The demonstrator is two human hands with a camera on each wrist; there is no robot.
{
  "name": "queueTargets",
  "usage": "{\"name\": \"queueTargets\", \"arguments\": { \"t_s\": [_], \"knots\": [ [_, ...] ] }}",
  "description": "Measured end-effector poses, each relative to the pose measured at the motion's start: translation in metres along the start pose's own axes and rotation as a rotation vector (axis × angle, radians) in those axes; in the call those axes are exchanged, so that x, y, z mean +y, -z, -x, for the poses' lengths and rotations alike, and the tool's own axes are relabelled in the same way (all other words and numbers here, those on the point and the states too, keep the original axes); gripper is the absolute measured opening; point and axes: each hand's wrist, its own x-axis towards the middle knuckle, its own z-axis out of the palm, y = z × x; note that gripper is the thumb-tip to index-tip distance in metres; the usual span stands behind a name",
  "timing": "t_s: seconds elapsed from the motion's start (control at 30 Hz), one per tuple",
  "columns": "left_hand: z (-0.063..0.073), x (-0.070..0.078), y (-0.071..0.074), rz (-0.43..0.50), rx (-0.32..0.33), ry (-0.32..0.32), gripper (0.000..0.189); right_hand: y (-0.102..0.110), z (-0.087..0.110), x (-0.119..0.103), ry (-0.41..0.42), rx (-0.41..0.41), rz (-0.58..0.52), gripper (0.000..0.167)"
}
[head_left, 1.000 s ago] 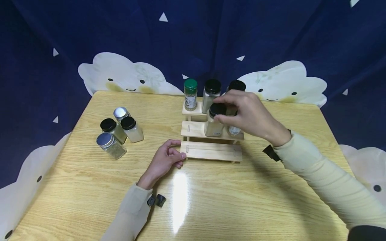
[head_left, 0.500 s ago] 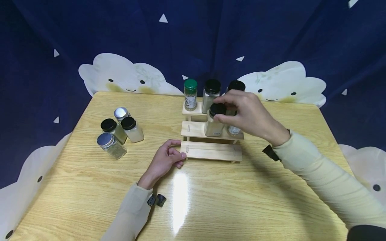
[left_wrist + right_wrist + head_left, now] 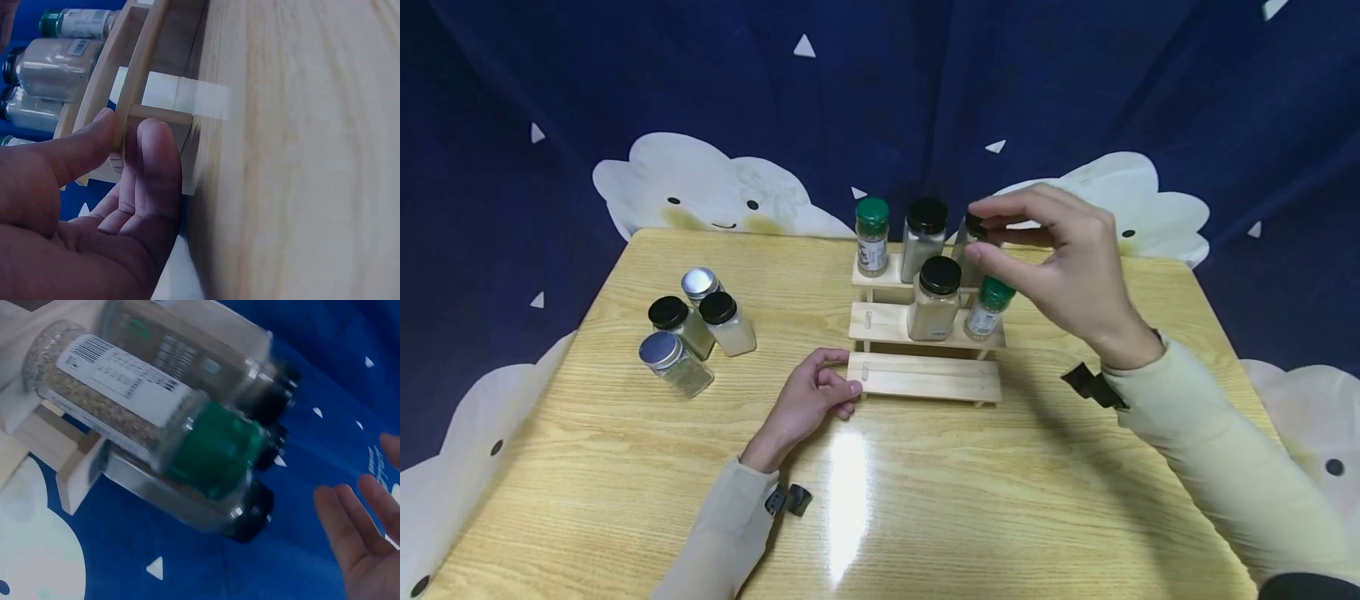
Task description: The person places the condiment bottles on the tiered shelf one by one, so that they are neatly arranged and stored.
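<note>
My left hand (image 3: 801, 404) pinches the left end of the lowest step of a three-tier wooden rack (image 3: 925, 377); the left wrist view shows the thumb above and fingers beneath. My right hand (image 3: 1063, 254) hovers over the rack's right side, fingers spread and holding nothing. On the middle step stand a black-lidded spice jar (image 3: 934, 310) and a smaller green-capped spice jar (image 3: 125, 394). The top step bears a green-capped jar (image 3: 872, 246) and a black-lidded jar (image 3: 922, 242). Beside these, another dark-lidded jar (image 3: 964, 250) is partly hidden by the right hand.
Several spice jars stand in a cluster on the table's left: a silver-lidded one (image 3: 676, 364) in front, black-lidded ones (image 3: 728, 325) behind. The wooden table (image 3: 1000, 492) extends in front of the rack. A dark blue curtain (image 3: 887, 92) hangs behind the table.
My right hand has let go of the black-lidded jar on the middle step and moved right and up. The green-capped jar beside it now shows. My left hand has stayed put.
</note>
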Motion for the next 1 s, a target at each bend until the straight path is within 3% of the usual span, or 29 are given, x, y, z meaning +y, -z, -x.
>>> {"name": "queueTargets", "arguments": {
  "t_s": [0.13, 0.33, 0.53, 0.73, 1.0],
  "knots": [
    [0.000, 0.000, 0.000, -0.004, -0.004, -0.001, 0.051, 0.014, 0.010, -0.002, -0.041, 0.117, -0.048, 0.034],
    [0.000, 0.000, 0.001, -0.013, -0.004, -0.006, 0.051, 0.034, 0.037, 0.010, -0.138, 0.202, -0.064, 0.028],
    [0.001, 0.000, 0.001, -0.023, -0.001, -0.008, 0.051, 0.044, 0.072, 0.031, -0.286, 0.248, -0.306, 0.030],
    [0.000, -0.001, 0.001, -0.021, 0.008, 0.001, 0.050, 0.042, 0.101, 0.044, -0.430, 0.218, -0.410, 0.033],
    [0.000, -0.001, 0.001, -0.026, -0.002, -0.006, 0.051, 0.024, 0.135, 0.057, -0.665, 0.077, -0.438, 0.036]
  ]
}}
